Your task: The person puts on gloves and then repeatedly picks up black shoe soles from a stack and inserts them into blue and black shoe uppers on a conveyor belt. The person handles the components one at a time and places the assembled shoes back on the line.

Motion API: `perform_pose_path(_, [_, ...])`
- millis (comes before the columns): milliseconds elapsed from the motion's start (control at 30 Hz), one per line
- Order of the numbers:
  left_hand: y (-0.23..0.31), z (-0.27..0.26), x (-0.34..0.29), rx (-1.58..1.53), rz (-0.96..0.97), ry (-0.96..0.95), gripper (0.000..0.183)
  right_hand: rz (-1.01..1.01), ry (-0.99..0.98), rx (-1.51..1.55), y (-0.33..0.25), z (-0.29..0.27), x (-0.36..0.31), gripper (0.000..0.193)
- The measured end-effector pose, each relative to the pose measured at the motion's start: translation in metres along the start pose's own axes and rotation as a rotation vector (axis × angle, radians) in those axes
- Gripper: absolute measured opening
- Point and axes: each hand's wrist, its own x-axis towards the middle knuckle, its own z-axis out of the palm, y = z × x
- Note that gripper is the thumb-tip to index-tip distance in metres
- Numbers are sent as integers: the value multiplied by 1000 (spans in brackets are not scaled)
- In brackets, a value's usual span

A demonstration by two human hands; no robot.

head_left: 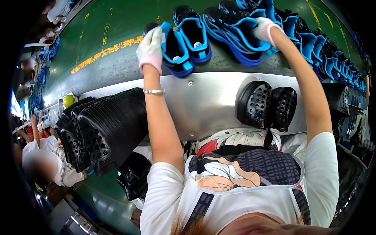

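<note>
My left hand (150, 47), in a white glove with a pink cuff, grips the outer side of a black and blue shoe (185, 67) with a light blue lining. Touching this shoe on its right is a similar shoe (201, 54), its opening toward me. My right hand (264, 31), gloved the same way, is closed at the collar of another black and blue shoe (250, 58), its fingertips partly hidden by the opening. Close to me, two black perforated shoe-shaped pieces (255, 105) rest on the metal ledge (188, 105).
A long stack of black perforated pieces (113, 125) stands left of my left forearm. More black and blue shoes (333, 58) line the green belt (121, 23) on the right. A co-worker (51, 160) is at the far left, near a yellow-green round thing (68, 100).
</note>
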Motion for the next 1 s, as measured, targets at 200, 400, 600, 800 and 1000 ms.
perform_pose_path(200, [-5,11,27,-186,-223,-75,57,22,25,-121,-18,6,14,33])
perform_pose_path(400, [3,8,19,-130,-222,-43,58,-25,202,-4,-27,14,-23,55])
perform_pose_path(600, [-18,-11,-17,-203,-292,-19,72,-439,619,13,21,-10,-112,33])
perform_pose_path(800, [-48,25,-40,117,-143,12,69,-438,139,253,22,7,-224,37])
perform_pose_path(1000, [-24,16,-61,-265,-260,-67,66,-378,81,-149,-3,53,-246,50])
